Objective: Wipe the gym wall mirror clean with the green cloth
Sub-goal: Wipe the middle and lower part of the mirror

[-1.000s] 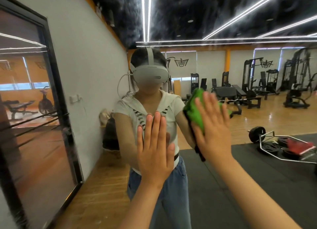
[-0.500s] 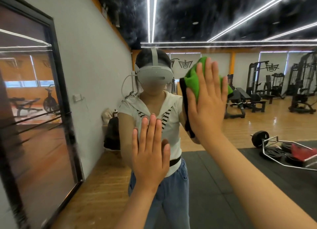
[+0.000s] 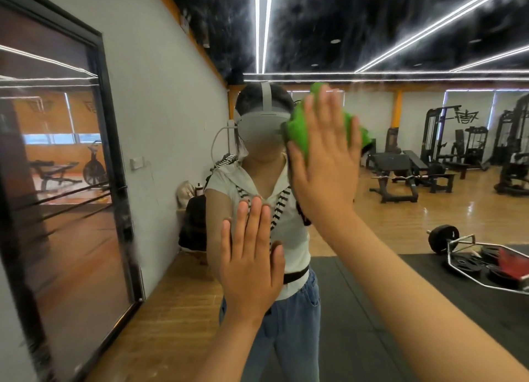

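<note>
The gym wall mirror (image 3: 400, 204) fills nearly the whole view and reflects the room and a person wearing a grey headset. My right hand (image 3: 323, 158) lies flat with straight fingers and presses the green cloth (image 3: 300, 132) against the glass at head height. The cloth bunches out beyond my fingers on both sides. My left hand (image 3: 252, 255) rests flat on the mirror lower down and to the left, fingers straight, holding nothing.
A black-framed glass door (image 3: 65, 195) stands on the left beside a white wall (image 3: 160, 118). Reflected in the mirror are weight benches (image 3: 400, 175), machines, a barbell frame with plates (image 3: 486, 264) and a black floor mat.
My right hand has slid the green cloth upward and a little left across the glass, from chest height to head height. My left hand has stayed flat on the mirror.
</note>
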Tool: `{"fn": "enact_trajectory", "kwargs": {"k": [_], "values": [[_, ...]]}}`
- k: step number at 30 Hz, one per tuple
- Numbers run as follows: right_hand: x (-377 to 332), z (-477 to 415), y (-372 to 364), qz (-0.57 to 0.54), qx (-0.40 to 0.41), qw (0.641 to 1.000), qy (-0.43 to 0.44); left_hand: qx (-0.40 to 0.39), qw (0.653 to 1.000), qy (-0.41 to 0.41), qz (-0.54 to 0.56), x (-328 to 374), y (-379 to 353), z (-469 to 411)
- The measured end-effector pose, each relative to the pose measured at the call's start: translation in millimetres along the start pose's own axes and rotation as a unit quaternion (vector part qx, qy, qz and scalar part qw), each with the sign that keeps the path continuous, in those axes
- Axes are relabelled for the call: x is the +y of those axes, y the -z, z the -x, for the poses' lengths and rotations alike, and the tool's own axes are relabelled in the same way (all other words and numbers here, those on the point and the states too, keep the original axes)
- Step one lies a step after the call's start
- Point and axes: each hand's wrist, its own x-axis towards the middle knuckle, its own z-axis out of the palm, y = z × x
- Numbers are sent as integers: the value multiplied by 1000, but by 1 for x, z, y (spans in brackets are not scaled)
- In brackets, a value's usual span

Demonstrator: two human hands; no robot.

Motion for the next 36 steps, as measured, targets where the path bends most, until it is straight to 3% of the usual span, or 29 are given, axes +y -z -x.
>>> {"fn": "enact_trajectory", "kwargs": {"k": [2, 3, 7, 9, 13, 15, 17, 21, 23, 26, 27, 28, 31, 33, 35, 36], "values": [[9, 4, 2, 13, -27, 995, 99, -3, 1000, 1, 1, 0, 1, 1], [19, 2, 6, 18, -25, 994, 101, -3, 1000, 1, 2, 0, 1, 1], [34, -25, 17, -29, 36, 995, -87, -1, 1000, 6, -7, 1, 1, 0], [14, -33, 11, -22, 24, 995, -95, -7, 1000, 4, -14, 1, 1, 0], [-9, -7, -1, -12, -35, 993, 112, -13, 1000, -1, -11, 0, 3, 0], [12, 5, 5, 15, -55, 986, 159, -14, 1000, -1, -8, 0, 3, 1], [44, 4, 14, 31, -27, 995, 94, -16, 1000, -3, -9, 1, 3, 2], [75, -11, 27, -18, 26, 990, -135, -14, 1000, 0, -15, 1, 1, 2], [59, -2, 25, -17, 14, 996, -91, -12, 1000, 1, -16, 2, 1, 2], [65, 24, 23, -5, -44, 993, 107, -6, 1000, 0, -14, 2, 2, 1], [77, 24, 27, 4, -56, 989, 136, -4, 1000, 0, -16, 2, 2, 1], [90, 23, 30, 7, -54, 991, 126, -3, 1000, 0, -19, 3, 2, 0], [114, 10, 42, -37, 0, 998, -54, -4, 1000, 5, -25, 4, 1, 0], [105, 6, 41, -48, 24, 990, -130, -9, 1000, 5, -29, 5, 2, 0], [83, 16, 35, -42, 1, 993, -113, -15, 999, 5, -31, 5, 2, 0], [75, 27, 31, -37, -20, 997, -64, -17, 999, 5, -30, 5, 2, 0]]}}
